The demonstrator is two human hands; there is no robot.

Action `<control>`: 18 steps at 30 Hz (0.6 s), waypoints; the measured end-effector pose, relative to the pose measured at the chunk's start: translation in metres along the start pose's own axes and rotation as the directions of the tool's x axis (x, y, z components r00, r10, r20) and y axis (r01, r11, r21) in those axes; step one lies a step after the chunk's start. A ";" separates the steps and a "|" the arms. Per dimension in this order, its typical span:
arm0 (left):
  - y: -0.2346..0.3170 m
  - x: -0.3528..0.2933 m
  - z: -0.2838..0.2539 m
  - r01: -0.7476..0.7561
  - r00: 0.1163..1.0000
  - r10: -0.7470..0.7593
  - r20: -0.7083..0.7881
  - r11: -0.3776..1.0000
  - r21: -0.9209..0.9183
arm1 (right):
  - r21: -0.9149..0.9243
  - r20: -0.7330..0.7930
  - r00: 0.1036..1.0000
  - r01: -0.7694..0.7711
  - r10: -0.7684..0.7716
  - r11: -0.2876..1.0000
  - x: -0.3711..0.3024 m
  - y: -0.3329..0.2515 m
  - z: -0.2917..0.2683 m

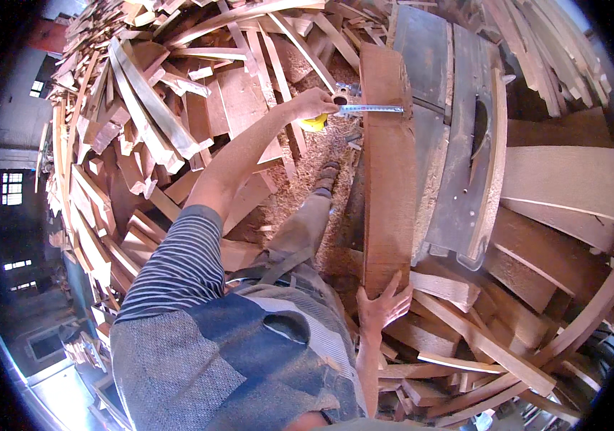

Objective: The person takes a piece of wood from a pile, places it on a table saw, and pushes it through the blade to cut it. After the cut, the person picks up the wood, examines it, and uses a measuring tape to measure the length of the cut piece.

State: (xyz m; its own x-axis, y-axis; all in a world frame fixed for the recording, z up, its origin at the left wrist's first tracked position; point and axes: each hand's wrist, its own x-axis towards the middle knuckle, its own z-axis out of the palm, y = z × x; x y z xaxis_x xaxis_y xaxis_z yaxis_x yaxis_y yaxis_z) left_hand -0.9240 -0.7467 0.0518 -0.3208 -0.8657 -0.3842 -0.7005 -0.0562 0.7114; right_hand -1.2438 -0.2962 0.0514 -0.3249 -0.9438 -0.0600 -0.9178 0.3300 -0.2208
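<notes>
A long reddish-brown wooden board point(387, 194) runs lengthwise in front of me along the left edge of a grey metal machine table point(422, 54). At its far part, my left hand point(314, 105) is closed around a yellow tape measure point(313, 123). The pulled-out blade point(371, 108) lies across the board's width, its end near the right edge. My right hand point(384, 305) grips the board's near end, thumb at the left edge and fingers spread toward the right edge.
Heaped wood offcuts point(156, 129) rise on the left and far side. Sawdust point(310, 154) covers the floor around my leg. Curved wooden pieces point(565, 179) are stacked right of the table, with more strips point(479, 345) at the near right. A slot point(481, 126) cuts through the tabletop.
</notes>
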 end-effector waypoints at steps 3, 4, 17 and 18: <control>-0.003 -0.001 -0.002 0.019 1.000 -0.019 0.006 1.000 -0.007 | 0.009 0.010 1.000 0.002 -0.002 1.000 0.002 -0.004 -0.005; -0.003 -0.001 -0.003 0.023 1.000 -0.024 0.013 1.000 0.006 | 0.013 0.013 1.000 0.002 -0.002 1.000 0.002 -0.004 -0.006; 0.008 -0.030 0.006 0.029 1.000 -0.029 0.003 0.962 -0.273 | 0.009 -0.005 1.000 -0.007 0.007 1.000 0.002 0.002 -0.002; 0.017 -0.043 0.010 0.065 0.996 -0.080 -0.033 0.945 -0.320 | 0.016 -0.011 1.000 -0.006 0.006 1.000 0.003 0.001 -0.001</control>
State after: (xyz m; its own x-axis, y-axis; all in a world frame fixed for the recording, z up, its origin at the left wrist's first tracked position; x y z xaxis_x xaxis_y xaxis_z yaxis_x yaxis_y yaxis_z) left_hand -0.9285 -0.7051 0.0742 -0.2428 -0.8742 -0.4204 -0.4794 -0.2687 0.8354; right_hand -1.2455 -0.2986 0.0519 -0.3327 -0.9417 -0.0503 -0.9121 0.3349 -0.2365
